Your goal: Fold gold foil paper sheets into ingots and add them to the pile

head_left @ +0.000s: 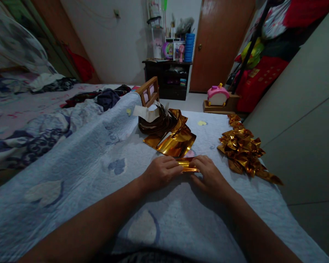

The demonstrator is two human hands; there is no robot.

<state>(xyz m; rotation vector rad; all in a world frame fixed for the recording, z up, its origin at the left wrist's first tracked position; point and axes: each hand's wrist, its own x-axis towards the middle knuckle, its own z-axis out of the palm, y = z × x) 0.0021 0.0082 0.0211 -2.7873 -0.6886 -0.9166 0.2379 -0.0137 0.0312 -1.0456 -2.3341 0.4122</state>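
Note:
A strip of shiny gold foil paper (186,165), which looks rolled or folded lengthwise, lies across the bed between my two hands. My left hand (164,171) grips its left end with the fingers curled over it. At the other end, my right hand (207,173) pinches the paper with bent fingers, the thumb below. Just beyond the strip, loose gold foil sheets (178,140) spread out flat and creased. They lie against a thick stack of gold paper (155,122), partly topped by a white sheet. To the right sits a heap of folded gold foil pieces (242,148).
A pale blue quilt (93,204) with heart patterns covers the bed. Rumpled bedding (52,124) and a fan (16,44) are at the left. A dark cabinet (167,80) and a pink toy (218,95) stand beyond the bed. A pale wardrobe panel (304,120) borders the right side.

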